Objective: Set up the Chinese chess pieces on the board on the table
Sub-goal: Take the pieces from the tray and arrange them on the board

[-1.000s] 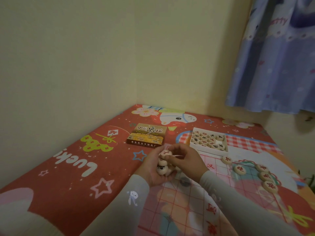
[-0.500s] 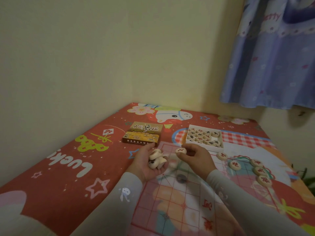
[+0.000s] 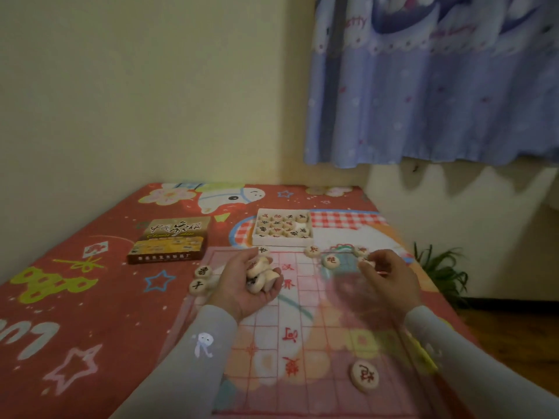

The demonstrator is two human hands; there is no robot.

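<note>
A clear plastic chess board [image 3: 290, 325] with red grid lines lies on the red patterned table. My left hand [image 3: 245, 285] is cupped palm-up over the board's left side, holding a pile of round wooden pieces [image 3: 260, 272]. My right hand [image 3: 390, 276] hovers over the board's far right, fingertips pinching one piece [image 3: 366, 261]. Loose pieces lie on the board's far edge [image 3: 330, 261], left of the board [image 3: 202, 271] and near the front [image 3: 364, 378]. A white tray [image 3: 282, 241] behind the board holds several more pieces.
The brown chess box lid [image 3: 171, 240] lies at the back left of the table. Walls close in behind and to the left. A blue curtain [image 3: 435, 86] hangs at the right, with a green plant [image 3: 441, 273] on the floor beyond the table's right edge.
My right hand has moved away from my left hand to the board's far right, carrying one piece. The camera view has shifted right and down. Two pieces now show left of the board.
</note>
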